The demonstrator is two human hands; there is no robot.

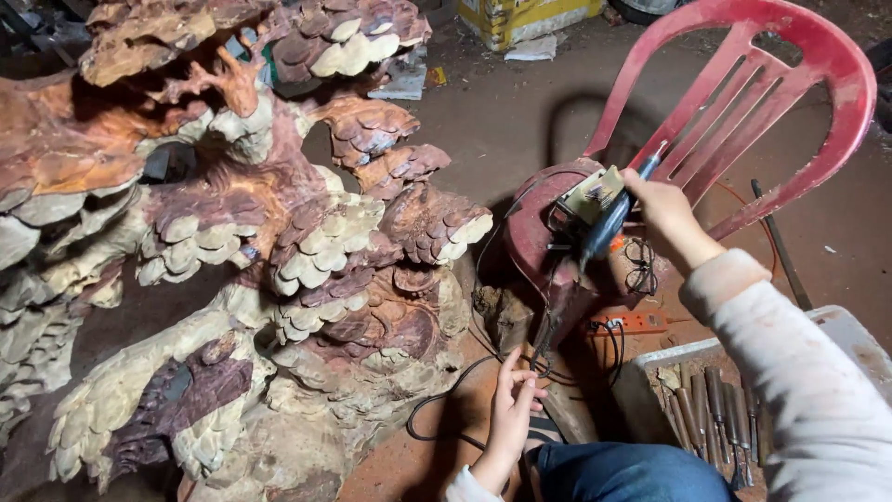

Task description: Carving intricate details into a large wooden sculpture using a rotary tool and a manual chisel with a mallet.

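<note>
Gripping dark cylindrical rotary tool (609, 223) — right hand (662, 206) over glossy red plastic chair (743, 93).

big wood carving (251, 251) on the left, plastic chair (743, 102) right, power strip (636, 323) below its seat, chisel box (715, 409) bottom right

A slim dark blue rotary tool (609, 221) lies tilted across the seat of the red plastic chair (743, 93), its tip pointing down-left. A black cord (465, 381) trails from there down to the floor in loose loops; it seems to belong to the tool.
</note>
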